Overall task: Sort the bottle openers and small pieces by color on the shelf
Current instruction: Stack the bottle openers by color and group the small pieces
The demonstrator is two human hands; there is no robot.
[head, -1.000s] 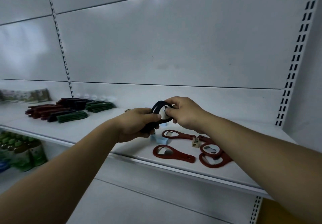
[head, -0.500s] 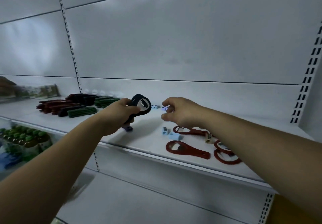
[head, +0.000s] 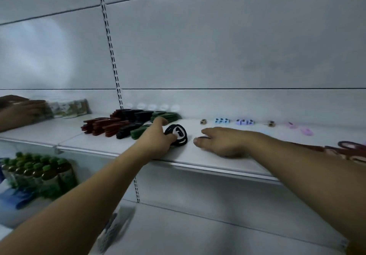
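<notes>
My left hand (head: 158, 138) grips black bottle openers (head: 178, 134) and holds them down on the white shelf (head: 208, 163), just right of the sorted piles. Those piles are red openers (head: 103, 126), black openers (head: 126, 130) and green openers (head: 138, 132). My right hand (head: 219, 141) rests low on the shelf with fingers loosely curled; I cannot see anything in it. Along the back lie small pieces: blue (head: 221, 121), purple (head: 244, 122), tan (head: 203, 121) and pink (head: 306, 131). More red openers (head: 350, 149) lie at the far right.
Another person's hand (head: 21, 112) reaches onto the shelf at far left beside flat packets (head: 69, 108). Green-capped bottles (head: 39, 173) fill the lower left shelf. A slotted upright (head: 112, 56) runs down the back panel.
The view swung left. My left hand carried the black openers leftwards and lowered them onto the shelf by the piles. My right hand dropped from mid-air to the shelf surface.
</notes>
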